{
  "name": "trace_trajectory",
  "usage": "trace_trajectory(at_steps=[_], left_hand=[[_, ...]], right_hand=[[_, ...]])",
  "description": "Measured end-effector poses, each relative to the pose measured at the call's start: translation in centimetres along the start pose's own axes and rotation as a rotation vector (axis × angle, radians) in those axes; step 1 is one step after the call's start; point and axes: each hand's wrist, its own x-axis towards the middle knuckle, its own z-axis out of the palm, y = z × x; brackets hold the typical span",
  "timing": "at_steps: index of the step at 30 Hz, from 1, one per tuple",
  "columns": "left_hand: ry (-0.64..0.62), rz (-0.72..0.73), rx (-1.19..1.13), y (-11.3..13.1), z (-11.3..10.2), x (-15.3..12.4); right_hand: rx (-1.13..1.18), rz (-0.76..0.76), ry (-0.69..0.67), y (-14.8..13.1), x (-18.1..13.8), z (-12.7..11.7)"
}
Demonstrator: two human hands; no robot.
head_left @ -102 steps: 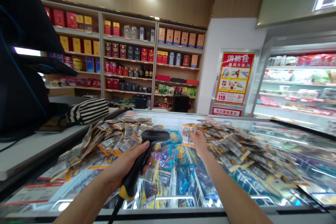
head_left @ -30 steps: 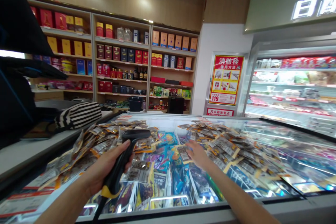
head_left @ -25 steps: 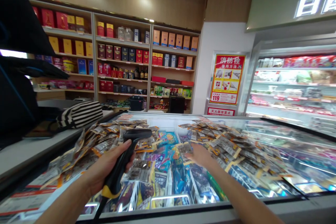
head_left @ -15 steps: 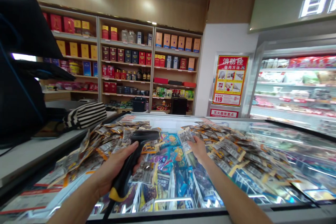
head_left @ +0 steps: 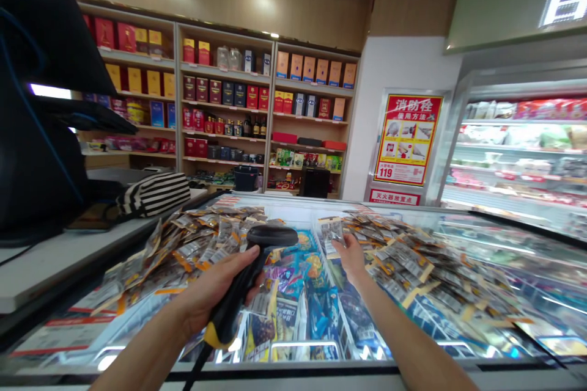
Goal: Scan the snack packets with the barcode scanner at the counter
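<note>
Left hand (head_left: 208, 296) clenched round the grip of a black scanner (head_left: 250, 275). Right hand (head_left: 352, 256) pinches one packet (head_left: 334, 230) at its lower edge, lifted clear of the pile just to its right.

Change: a second ago the right hand was lower and nearer the body, packet flat by the freezer (head_left: 293, 368) glass. Now the arm is stretched out, the packet raised and stood up beyond the fingertips. The scanner has barely moved. Judgement: the packet is being offered to the scanner for a read, barcode side toward the person; whether a read has happened cannot be told.

Scanner: long axis slopes up and away from the left wrist, yellow butt and cable low, head at the top, nose pointing right toward the right hand.

Packet: long axis near upright, leaning slightly, flat face to the camera.

Left of the left hand, a second pile (head_left: 192, 244) of packets on the freezer lid. Farther left, a striped bag (head_left: 153, 192) on the worktop (head_left: 41, 272).
</note>
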Motion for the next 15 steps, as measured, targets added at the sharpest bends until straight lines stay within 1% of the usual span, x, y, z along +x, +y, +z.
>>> trace_trajectory(at_steps=[4, 9, 12, 15], left_hand=[[-0.025, 0.017, 0.037, 0.2, 0.3, -0.2], [-0.058, 0.057, 0.112, 0.3, 0.3, -0.3], [-0.013, 0.076, 0.082, 0.5, -0.3, -0.1], [0.063, 0.094, 0.05, 0.7, -1.6, 0.0]], right_hand=[[0.004, -0.026, -0.003, -0.3, -0.2, 0.0], [-0.014, -0.012, 0.019, -0.2, -0.2, 0.0], [-0.024, -0.006, 0.021, 0.2, 0.0, 0.0], [-0.049, 0.026, 0.022, 0.5, 0.1, 0.2]])
